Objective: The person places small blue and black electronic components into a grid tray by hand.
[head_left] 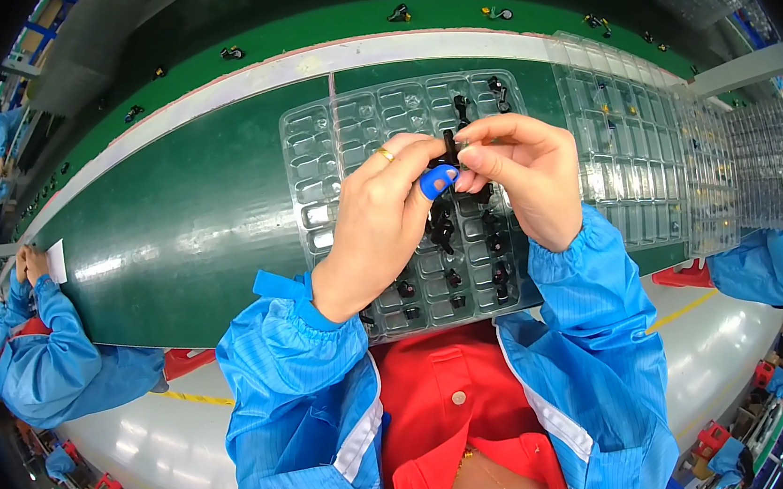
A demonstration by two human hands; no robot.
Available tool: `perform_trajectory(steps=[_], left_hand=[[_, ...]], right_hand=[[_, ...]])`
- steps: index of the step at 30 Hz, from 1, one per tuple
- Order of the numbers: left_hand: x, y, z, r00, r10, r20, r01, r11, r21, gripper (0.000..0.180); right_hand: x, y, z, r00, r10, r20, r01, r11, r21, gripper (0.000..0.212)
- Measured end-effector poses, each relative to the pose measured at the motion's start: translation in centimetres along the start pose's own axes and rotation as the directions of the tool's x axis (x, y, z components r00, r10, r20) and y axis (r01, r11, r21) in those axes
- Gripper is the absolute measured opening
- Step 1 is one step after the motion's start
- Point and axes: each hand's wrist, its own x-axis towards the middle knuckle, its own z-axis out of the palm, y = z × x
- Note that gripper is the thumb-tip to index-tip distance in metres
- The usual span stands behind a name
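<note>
Both my hands meet above a clear plastic tray [310, 163] with many moulded pockets. Between the fingertips is a small black part [450, 147], its exact kind too small to make out. My left hand [377, 210], with a ring and a blue finger cot [437, 182] on the thumb, pinches it from the left. From the right, my right hand [528, 173] closes thumb and forefinger on it. Similar black parts [443, 225] sit in pockets under and below the hands. More lie at the tray's far right corner, such as one black piece [499, 93].
More clear trays [628, 156] stand to the right, some of them stacked. Beyond a pale rail [373, 53], a green belt [325, 39] carries scattered small black parts. A co-worker in blue [72, 355] sits at the left; another blue sleeve [766, 267] shows at the right.
</note>
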Motion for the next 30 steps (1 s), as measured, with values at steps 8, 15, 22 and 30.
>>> perform_trajectory(steps=[8, 15, 22, 30], left_hand=[[0.0, 0.1, 0.0, 1.000, 0.006, -0.001, -0.006, 1.000, -0.028, 0.018], [0.1, -0.2, 0.3, 0.983, 0.182, -0.027, -0.176, 0.972, 0.154, 0.021], [0.0, 0.7, 0.1, 0.983, 0.179, 0.029, -0.181, 0.976, 0.121, 0.025], [-0.2, 0.5, 0.2, 0.995, 0.096, 0.011, -0.096, 0.995, -0.017, 0.027]], right_hand=[[0.5, 0.1, -0.7, 0.974, 0.206, 0.097, -0.225, 0.942, 0.251, 0.026], [0.5, 0.5, -1.0, 0.955, 0.262, 0.141, -0.295, 0.897, 0.329, 0.023], [0.5, 0.6, -0.8, 0.953, 0.262, 0.150, -0.298, 0.898, 0.324, 0.019], [0.2, 0.3, -0.4, 0.957, 0.241, 0.161, -0.281, 0.909, 0.308, 0.017]])
